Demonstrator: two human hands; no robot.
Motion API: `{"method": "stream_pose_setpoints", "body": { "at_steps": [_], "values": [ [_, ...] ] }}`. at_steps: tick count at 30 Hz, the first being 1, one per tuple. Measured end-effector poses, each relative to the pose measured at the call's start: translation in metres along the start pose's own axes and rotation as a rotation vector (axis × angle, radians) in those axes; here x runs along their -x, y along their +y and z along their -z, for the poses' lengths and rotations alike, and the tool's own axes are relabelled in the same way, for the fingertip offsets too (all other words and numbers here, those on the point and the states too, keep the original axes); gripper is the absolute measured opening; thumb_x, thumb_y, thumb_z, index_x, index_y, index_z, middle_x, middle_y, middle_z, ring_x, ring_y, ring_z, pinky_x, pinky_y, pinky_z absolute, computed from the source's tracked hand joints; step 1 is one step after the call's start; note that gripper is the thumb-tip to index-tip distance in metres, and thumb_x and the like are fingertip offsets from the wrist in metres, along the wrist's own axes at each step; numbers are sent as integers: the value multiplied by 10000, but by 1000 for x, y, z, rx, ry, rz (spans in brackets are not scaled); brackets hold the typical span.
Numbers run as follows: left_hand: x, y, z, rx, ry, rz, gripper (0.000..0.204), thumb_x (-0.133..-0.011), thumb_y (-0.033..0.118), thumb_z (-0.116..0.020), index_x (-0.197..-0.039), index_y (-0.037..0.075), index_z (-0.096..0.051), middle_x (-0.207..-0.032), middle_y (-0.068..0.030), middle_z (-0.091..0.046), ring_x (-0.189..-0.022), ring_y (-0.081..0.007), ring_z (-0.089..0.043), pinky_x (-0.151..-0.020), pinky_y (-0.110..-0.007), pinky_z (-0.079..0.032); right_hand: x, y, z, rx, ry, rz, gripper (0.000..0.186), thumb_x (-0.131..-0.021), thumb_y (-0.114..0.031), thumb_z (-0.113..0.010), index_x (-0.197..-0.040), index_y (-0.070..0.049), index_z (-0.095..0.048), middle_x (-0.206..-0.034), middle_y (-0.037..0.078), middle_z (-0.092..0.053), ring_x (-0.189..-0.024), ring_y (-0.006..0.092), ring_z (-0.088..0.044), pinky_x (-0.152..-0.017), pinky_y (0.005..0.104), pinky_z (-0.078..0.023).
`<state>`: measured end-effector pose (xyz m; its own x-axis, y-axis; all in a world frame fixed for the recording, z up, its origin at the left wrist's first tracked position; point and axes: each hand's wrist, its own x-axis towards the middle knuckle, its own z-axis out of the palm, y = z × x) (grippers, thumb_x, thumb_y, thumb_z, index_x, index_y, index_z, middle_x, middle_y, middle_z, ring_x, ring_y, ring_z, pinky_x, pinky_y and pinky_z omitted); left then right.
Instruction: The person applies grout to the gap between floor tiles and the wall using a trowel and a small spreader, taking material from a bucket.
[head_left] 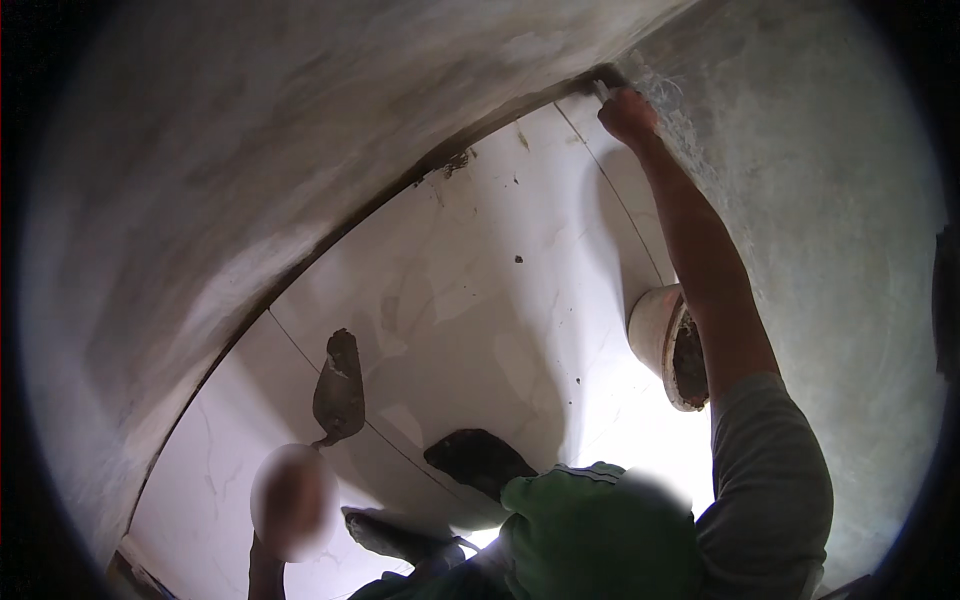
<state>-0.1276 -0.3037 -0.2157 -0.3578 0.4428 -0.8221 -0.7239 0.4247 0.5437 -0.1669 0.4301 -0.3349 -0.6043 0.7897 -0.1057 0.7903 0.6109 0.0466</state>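
In the far corner, where the floor meets two walls, my right hand is closed around a small tool with a pale handle; its working end is dark and hard to make out. My right arm stretches far forward. At the lower left, my left hand is blurred, but the thin neck of a trowel runs into it. The trowel's blade is smeared with grey mortar and points forward over the tiles. Beside my right forearm, a pale bucket shows grey mortar inside, partly hidden by the arm.
Large pale tiles cover the floor, with thin joints and scattered mortar crumbs. A dark gap follows the bare plaster wall on the left. Another grey wall rises at the right. My dark shoes stand on the tiles.
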Motion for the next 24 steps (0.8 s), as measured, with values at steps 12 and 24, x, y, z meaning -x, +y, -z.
{"method": "stream_pose_setpoints", "body": {
  "at_steps": [12, 24],
  "values": [
    [-7, 0, 3, -7, -22, -3, 360, -1082, 381, -596, -1153, 30, -561, -824, -87, -635, -509, -126, -575, -438, -299, -485, -2, 12, 2, -12, 9, 68, 457, -881, -234, -620, -1263, 7, -688, -1208, 268, -728, -1180, 443, -692, -1031, 503, -553],
    [-3, -3, 5, -31, 12, 3, 386, -1061, 410, -615, -1157, 38, -568, -811, -77, -631, -492, -122, -570, -424, -286, -466, -34, 57, -7, -108, 250, 171, 343, -861, -317, -699, -1067, -51, -770, -1064, 265, -748, -1062, 453, -714, -932, 544, -559]
  ]
}}
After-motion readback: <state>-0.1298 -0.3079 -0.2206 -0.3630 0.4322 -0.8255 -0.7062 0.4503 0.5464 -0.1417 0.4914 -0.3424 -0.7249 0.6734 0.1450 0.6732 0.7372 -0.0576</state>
